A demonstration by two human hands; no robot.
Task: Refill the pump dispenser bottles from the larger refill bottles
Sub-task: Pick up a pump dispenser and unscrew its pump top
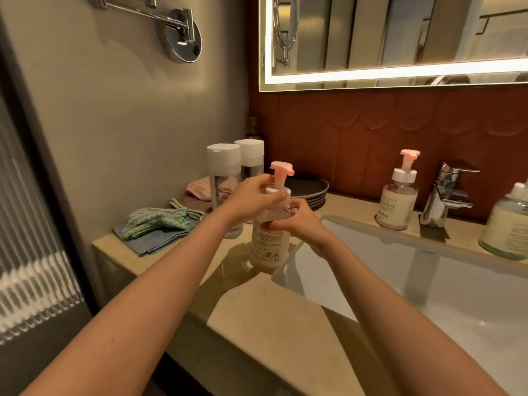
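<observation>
- Your left grip curls over the white collar of the pump dispenser bottle, just under its pink pump head. The fingers wrap the collar from the left.
- Your right grip holds the same bottle at its shoulder from the right, a little lower than the left grip and close beside it.
- The bottle stands upright between both grips on the beige desk, at the left corner of the white sink. Its barcoded label faces you.
- Two clear refill bottles, the nearer refill bottle and the farther refill bottle, stand side by side behind your left grip, near the wall. Both wear white flip caps, and your left wrist hides part of the nearer one.
- A second pump bottle, also pink-headed, stands on the desk's back ledge just left of the chrome faucet, well apart from both grips.
- A third bottle at the right edge is too blurred to read.
- Folded cloths, green-striped over blue, lie at the desk's left end.
- A stack of dark plates sits behind the held bottle.
</observation>
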